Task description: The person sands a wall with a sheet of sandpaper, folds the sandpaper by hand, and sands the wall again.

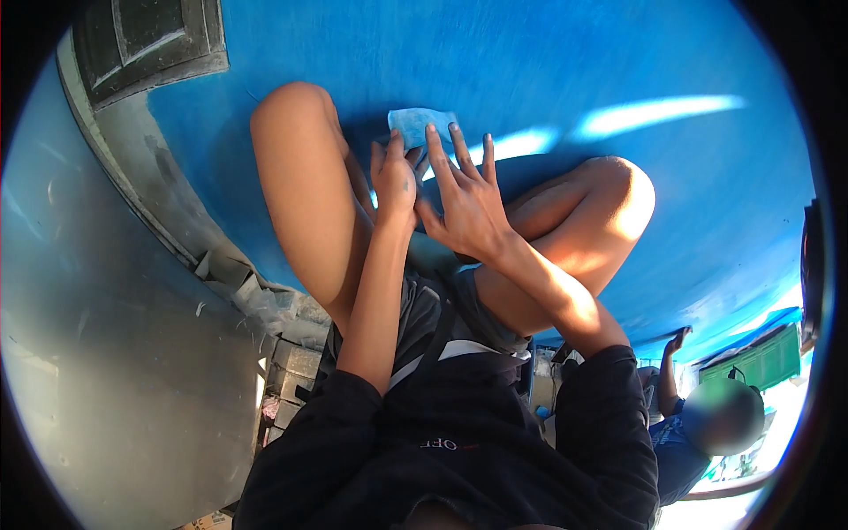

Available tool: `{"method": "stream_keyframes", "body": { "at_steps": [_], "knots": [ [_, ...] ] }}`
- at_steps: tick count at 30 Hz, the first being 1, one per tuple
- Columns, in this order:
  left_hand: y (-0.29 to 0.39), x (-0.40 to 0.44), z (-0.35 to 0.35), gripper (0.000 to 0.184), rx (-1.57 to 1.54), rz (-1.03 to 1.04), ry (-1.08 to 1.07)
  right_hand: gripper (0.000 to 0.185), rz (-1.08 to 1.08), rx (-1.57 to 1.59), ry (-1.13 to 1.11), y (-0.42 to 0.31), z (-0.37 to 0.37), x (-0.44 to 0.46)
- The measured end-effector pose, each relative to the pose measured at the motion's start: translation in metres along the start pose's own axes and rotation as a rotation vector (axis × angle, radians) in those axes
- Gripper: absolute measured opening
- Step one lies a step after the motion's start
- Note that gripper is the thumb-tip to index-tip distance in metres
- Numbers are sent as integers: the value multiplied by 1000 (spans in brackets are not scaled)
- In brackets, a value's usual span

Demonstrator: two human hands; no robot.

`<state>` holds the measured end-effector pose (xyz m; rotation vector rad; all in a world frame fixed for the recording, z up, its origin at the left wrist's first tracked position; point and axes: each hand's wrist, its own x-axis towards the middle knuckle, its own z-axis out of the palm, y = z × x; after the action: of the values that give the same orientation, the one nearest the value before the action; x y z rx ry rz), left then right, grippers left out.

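A small light-blue sheet (422, 121) is held up between my bent knees, in front of the blue wall. My left hand (396, 183) grips its lower left edge, with the fingers bent. My right hand (462, 196) is just to the right, its fingers spread and pointing up. The index and middle fingertips overlap the sheet's right part; whether they press on it is unclear. The right thumb is close to my left palm.
A bright blue wall (353, 44) fills the upper view, with a dark wooden frame (150, 40) at top left. A large grey surface (132, 336) lies at left. Another person in a blue shirt (676, 455) is at lower right, one arm raised, near a green panel (755, 360).
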<state>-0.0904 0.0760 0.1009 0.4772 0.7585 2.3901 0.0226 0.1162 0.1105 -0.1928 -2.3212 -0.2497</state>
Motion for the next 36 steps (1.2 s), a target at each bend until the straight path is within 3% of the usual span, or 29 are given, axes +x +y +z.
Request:
{"method": "stream_keyframes", "body": {
  "at_steps": [13, 22, 28, 30, 33, 36],
  "knots": [
    [-6, -4, -2, 15, -59, -63, -275, 80, 133, -18, -95, 11, -2, 4],
    [-8, -2, -5, 28, -169, -182, -333, 80, 53, -89, 29, 8, 2, 4],
    [-13, -1, -3, 33, -6, -118, -296, 78, 40, -203, 2, 10, 2, 3],
    [-17, 1, -5, 33, -26, -124, -307, 77, 37, -166, 104, 11, 5, 4],
    [-21, 3, -6, 33, -71, -139, -332, 76, 86, -232, 33, 13, 4, 8],
    [-21, 4, -9, 32, -103, -157, -358, 75, 103, -90, 108, 12, 5, 10]
  ]
}}
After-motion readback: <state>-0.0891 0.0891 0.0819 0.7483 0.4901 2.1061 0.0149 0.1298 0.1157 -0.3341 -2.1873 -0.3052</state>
